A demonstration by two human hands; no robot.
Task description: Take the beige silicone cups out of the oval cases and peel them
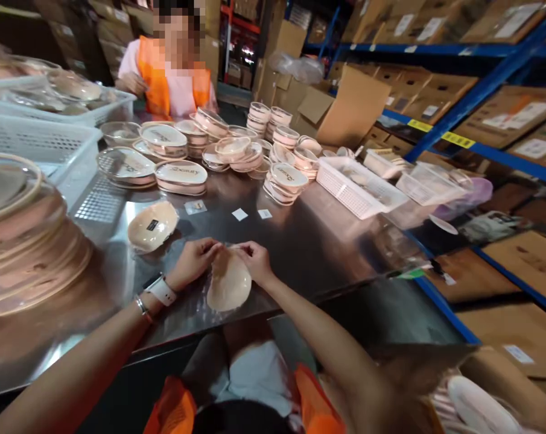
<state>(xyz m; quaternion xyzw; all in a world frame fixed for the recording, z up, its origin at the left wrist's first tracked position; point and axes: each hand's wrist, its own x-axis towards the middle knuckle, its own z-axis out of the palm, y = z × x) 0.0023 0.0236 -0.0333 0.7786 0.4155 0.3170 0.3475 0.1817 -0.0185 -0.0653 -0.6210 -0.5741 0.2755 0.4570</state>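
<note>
A beige bra cup (230,283) in clear film is held up close to the table's front edge. My left hand (199,256) is closed, pinching its upper left rim; a white-strapped watch is on that wrist. My right hand (256,260) pinches the upper right rim. The fingertips almost meet, and what lies right under them is hidden. To the left, a second beige cup (152,226) with a small black label lies on the metal table (295,253). Small white squares of paper (239,214) lie beyond my hands.
Clear oval cases (182,175) with beige contents stand in stacks across the back. A tall stack (23,241) of them rises at left, by white baskets (37,141). Another white basket (361,187) sits right. A person (173,84) in an orange vest stands opposite. Cartons fill blue shelving.
</note>
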